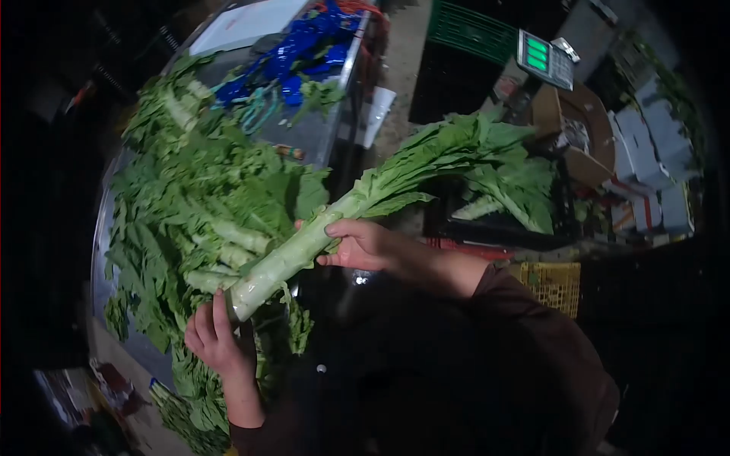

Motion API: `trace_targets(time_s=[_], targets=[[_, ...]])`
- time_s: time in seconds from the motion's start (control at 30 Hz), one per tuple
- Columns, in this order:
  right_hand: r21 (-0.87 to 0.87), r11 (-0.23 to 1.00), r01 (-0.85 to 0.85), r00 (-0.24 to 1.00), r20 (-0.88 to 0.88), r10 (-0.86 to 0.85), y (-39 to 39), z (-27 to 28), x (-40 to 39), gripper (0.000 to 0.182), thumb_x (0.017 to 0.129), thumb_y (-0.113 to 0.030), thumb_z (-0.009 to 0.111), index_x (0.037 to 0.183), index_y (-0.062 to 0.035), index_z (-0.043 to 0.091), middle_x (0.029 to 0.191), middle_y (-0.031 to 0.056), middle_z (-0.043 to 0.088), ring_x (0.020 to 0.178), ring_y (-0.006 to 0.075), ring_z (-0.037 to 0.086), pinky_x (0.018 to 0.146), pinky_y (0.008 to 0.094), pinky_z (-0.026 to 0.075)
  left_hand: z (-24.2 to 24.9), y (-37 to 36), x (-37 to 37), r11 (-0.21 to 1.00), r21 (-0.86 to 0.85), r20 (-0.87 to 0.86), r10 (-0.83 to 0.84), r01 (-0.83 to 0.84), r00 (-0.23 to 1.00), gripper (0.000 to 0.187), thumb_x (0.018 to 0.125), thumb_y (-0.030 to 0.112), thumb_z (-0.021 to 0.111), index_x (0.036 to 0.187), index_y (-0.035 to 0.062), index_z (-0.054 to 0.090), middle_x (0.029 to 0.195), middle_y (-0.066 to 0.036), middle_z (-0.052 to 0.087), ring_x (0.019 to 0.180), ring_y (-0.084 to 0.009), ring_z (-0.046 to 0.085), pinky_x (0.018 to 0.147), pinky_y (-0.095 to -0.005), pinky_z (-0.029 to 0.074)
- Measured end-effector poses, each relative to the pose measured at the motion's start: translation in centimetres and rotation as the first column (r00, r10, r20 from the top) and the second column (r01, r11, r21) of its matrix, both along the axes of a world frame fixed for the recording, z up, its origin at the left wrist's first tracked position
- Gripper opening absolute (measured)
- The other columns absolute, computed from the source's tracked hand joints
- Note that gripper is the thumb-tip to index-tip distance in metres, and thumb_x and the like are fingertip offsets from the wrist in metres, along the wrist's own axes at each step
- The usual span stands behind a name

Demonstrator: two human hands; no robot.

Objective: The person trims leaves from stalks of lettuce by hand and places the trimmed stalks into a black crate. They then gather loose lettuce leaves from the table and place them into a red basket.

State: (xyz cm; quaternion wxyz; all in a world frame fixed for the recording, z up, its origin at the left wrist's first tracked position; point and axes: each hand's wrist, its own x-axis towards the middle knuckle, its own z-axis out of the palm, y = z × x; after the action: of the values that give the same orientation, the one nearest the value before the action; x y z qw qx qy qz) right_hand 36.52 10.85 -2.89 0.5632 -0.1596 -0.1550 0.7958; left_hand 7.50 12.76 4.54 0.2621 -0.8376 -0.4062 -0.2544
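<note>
A thick, pale green stalk of celtuce (281, 270) with a long leafy top runs diagonally across the middle of the view. Around the middle of its stem my right hand (357, 245) is closed, thumb on top and fingers underneath. My left hand (215, 338) is at the cut lower end, its index finger against the stem and the other fingers curled; its thumb is hidden. Beneath and left of the stalk, a heap of more celtuce (236, 182) with stems and leaves covers much of the metal table (329, 125).
Blue plastic wrapping (304, 49) lies at the table's far end. To the right, another celtuce (513, 194) rests in a dark crate below a lit digital scale (545, 59). A cardboard box (574, 137), white boxes (646, 129) and a yellow crate (549, 287) stand nearby.
</note>
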Motion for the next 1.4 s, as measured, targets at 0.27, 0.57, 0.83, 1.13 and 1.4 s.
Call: trace_targets(time_s=[0.27,0.57,0.83,1.13,1.4], targets=[[0.149,0.979,0.139,0.990,-0.007,-0.140,-7.9,-4.5,18.1,0.045,0.077,0.003,0.056,0.118,-0.0118,0.046,0.133,0.0131,0.046,0.119,0.0288,0.048,0.087,0.0411,0.048,-3.3,-0.8,19.4,0.703,-0.698,-0.061,-0.247,0.136,0.967,0.056,0.055,0.009,0.077,0.107,0.0070,0.056,0.093,-0.014,0.061,0.090,-0.0348,0.057,0.081,-0.0429,0.044],[-0.013,0.989,0.150,0.357,0.933,-0.042,-17.9,-5.8,33.2,0.035,0.083,-0.020,0.067,0.112,-0.0046,0.056,0.110,0.0104,0.062,0.100,0.0174,0.059,0.077,0.0292,0.051,-6.4,-4.3,35.0,0.683,-0.678,0.043,-0.332,0.272,0.942,0.049,0.054,0.002,0.072,0.101,0.0045,0.059,0.092,-0.011,0.062,0.083,-0.0322,0.057,0.074,-0.0391,0.047],[0.655,0.712,0.253,-0.888,0.449,-0.098,-22.6,-4.4,40.8,0.031,0.075,-0.013,0.068,0.105,-0.0105,0.059,0.087,0.0063,0.059,0.092,0.0251,0.057,0.086,0.0388,0.044,-6.5,-4.4,38.0,0.707,-0.646,0.001,-0.378,0.289,0.926,0.051,0.051,-0.001,0.072,0.099,0.0057,0.058,0.089,-0.010,0.060,0.079,-0.0316,0.055,0.070,-0.0393,0.045],[0.422,0.888,0.184,-0.858,0.510,-0.065,-20.7,-5.7,35.8,0.024,0.079,-0.029,0.065,0.092,-0.0097,0.059,0.063,0.0073,0.054,0.063,0.0272,0.058,0.064,0.0412,0.046,-6.3,-4.6,38.2,0.729,-0.606,0.033,-0.376,0.318,0.926,0.050,0.050,0.000,0.072,0.098,0.0063,0.058,0.087,-0.010,0.059,0.078,-0.0310,0.055,0.068,-0.0387,0.045],[0.416,0.902,0.113,-0.622,0.738,-0.262,-20.4,-3.5,32.4,0.050,0.074,-0.035,0.071,0.116,-0.0133,0.054,0.092,0.0078,0.055,0.077,0.0261,0.060,0.060,0.0356,0.049,-7.0,-3.0,39.6,0.676,-0.660,0.023,-0.417,0.327,0.908,0.050,0.052,0.000,0.071,0.101,0.0072,0.058,0.088,-0.009,0.060,0.079,-0.0312,0.055,0.070,-0.0394,0.046]])
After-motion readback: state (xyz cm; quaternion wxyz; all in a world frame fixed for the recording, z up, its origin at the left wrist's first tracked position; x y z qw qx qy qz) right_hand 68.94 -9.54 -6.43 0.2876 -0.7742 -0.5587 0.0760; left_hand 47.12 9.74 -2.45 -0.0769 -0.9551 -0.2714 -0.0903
